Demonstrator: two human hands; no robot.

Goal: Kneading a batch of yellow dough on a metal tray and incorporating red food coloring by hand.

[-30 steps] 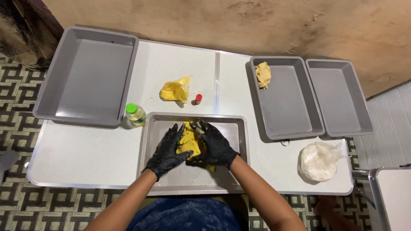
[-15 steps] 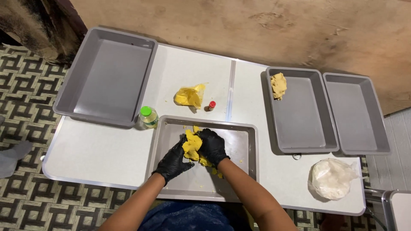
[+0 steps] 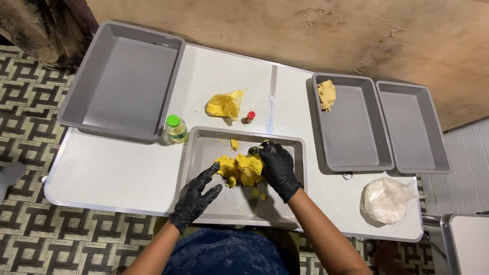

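Yellow dough [image 3: 241,169], a lumpy, torn mass, lies in the middle of a shallow grey metal tray [image 3: 204,147] at the near edge of a white table [image 3: 107,168]. The right hand [image 3: 276,165], in a black glove, is cupped over the right flank of the mass, fingers curled and pressing into it. The left hand [image 3: 196,197], also gloved, sits just beside the dough's left edge with fingers spread apart and holds nothing; only the fingertips come near the dough. Small crumbs [image 3: 234,144] lie scattered on the tray floor around it.

Handling, as judged from the ragged surface and loose fragments: the dough appears soft, pliable and somewhat crumbly, likely tacky rather than slippery, and light enough for one hand. It would best be taken from both flanks with cupped palms, low under the mass, since a pinch at the top would probably tear a piece away.

Beyond the tray stand a green-capped bottle [image 3: 176,128], a yellow-smeared wrapper [image 3: 224,105] and a small red-capped vial [image 3: 249,117]. A deep grey pan [image 3: 81,97] sits far left. Two more pans sit right, the nearer [image 3: 356,142] holding a pale dough piece [image 3: 326,94]. A white bag [image 3: 385,199] lies at right.
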